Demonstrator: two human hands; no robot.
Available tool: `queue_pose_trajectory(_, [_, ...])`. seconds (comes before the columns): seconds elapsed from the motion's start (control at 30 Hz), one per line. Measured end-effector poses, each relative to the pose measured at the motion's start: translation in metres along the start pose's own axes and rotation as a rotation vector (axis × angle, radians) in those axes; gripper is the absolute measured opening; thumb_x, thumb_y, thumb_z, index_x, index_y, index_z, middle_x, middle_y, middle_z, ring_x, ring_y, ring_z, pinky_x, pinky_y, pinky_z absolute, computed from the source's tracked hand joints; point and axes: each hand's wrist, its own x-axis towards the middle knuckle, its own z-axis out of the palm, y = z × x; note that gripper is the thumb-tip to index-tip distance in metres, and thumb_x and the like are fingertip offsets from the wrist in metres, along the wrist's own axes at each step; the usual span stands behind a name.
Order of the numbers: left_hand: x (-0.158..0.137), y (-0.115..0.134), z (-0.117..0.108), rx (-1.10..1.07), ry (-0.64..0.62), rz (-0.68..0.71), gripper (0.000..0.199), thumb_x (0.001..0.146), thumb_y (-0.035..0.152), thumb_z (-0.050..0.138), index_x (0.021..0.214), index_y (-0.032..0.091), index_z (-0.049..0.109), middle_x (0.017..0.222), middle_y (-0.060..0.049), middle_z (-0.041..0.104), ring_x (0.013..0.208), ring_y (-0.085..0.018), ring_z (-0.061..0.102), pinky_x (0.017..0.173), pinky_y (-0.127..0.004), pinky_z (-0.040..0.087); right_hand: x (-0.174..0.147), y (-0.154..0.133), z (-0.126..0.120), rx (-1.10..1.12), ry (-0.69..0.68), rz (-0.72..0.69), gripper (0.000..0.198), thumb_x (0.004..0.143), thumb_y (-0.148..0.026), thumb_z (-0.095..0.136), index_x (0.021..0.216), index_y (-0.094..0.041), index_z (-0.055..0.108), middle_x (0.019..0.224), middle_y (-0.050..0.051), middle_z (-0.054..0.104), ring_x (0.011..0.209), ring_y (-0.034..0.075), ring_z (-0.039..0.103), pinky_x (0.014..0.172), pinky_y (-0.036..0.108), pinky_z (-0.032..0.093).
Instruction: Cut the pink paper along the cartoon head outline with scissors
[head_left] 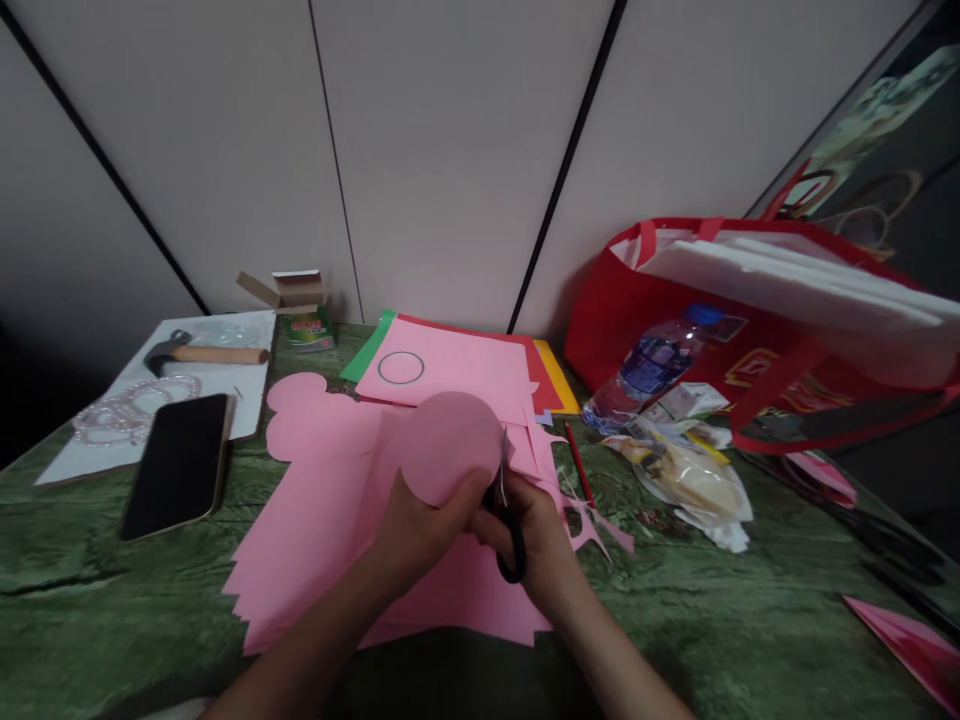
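Note:
My left hand (429,525) grips the lower edge of a round pink paper disc (450,440), thumb on top. In my right hand (529,530) is a pair of scissors (513,540) with black handles. Their blades point up along the disc's right edge; whether paper lies between them I cannot tell. Beneath both hands spreads a stack of pink paper sheets (315,510). More cut pink circles (296,400) lie at the stack's upper left. Pink paper scraps (592,530) and a red pencil (579,462) lie to the right of my right hand.
Behind the stack lie coloured sheets with a ring (401,367) on top. Leftward are a phone (178,465), a hammer (210,353), beads (127,405) and a small open box (307,325). Rightward stand a water bottle (649,370) and red bag (600,320), with wrappers (694,480) in front.

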Motion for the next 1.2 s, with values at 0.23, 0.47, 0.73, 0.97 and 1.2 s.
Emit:
queue_pose_trajectory(0.23, [0.001, 0.003, 0.001, -0.035, -0.004, 0.004, 0.024, 0.07, 0.028, 0.058, 0.048, 0.018, 0.057, 0.041, -0.001, 0.057, 0.042, -0.015, 0.056, 0.044, -0.025, 0.048, 0.0, -0.003, 0.001, -0.022, -0.006, 0.041, 0.032, 0.056, -0.037, 0.077, 0.062, -0.017, 0.054, 0.05, -0.004, 0.055, 0.047, 0.01, 0.044, 0.046, 0.023, 0.033])
queue_pose_trajectory(0.47, [0.002, 0.011, -0.001, -0.083, -0.022, 0.026, 0.021, 0.07, 0.022, 0.053, 0.049, 0.018, 0.053, 0.038, 0.002, 0.054, 0.037, -0.012, 0.051, 0.039, -0.022, 0.043, -0.002, -0.007, 0.002, -0.014, -0.016, 0.059, 0.021, 0.059, -0.027, 0.07, 0.062, -0.019, 0.051, 0.047, -0.004, 0.055, 0.042, 0.009, 0.044, 0.043, 0.022, 0.036])
queue_pose_trajectory(0.73, [0.002, 0.009, -0.003, -0.101, -0.049, 0.036, 0.023, 0.072, 0.023, 0.053, 0.049, 0.019, 0.054, 0.038, 0.001, 0.055, 0.035, -0.013, 0.052, 0.038, -0.022, 0.043, -0.002, -0.005, 0.002, -0.009, -0.017, 0.048, 0.014, 0.061, -0.022, 0.064, 0.061, -0.019, 0.051, 0.043, -0.007, 0.051, 0.042, 0.01, 0.048, 0.039, 0.02, 0.037])
queue_pose_trajectory(0.97, [0.008, 0.008, -0.005, -0.153, -0.051, 0.049, 0.025, 0.071, 0.021, 0.052, 0.047, 0.018, 0.055, 0.036, 0.002, 0.055, 0.03, -0.011, 0.048, 0.03, -0.02, 0.037, -0.003, -0.002, 0.001, 0.003, -0.038, 0.064, 0.021, 0.063, -0.031, 0.068, 0.064, -0.019, 0.05, 0.044, -0.007, 0.049, 0.042, 0.01, 0.048, 0.04, 0.02, 0.037])
queue_pose_trajectory(1.2, [0.013, 0.01, -0.007, -0.111, -0.037, 0.0, 0.028, 0.07, 0.026, 0.051, 0.044, 0.018, 0.054, 0.035, 0.001, 0.053, 0.03, -0.011, 0.047, 0.03, -0.02, 0.036, 0.0, 0.006, 0.002, 0.032, -0.039, 0.093, 0.023, 0.064, -0.032, 0.068, 0.066, -0.019, 0.049, 0.046, -0.005, 0.052, 0.039, 0.009, 0.045, 0.038, 0.02, 0.034])
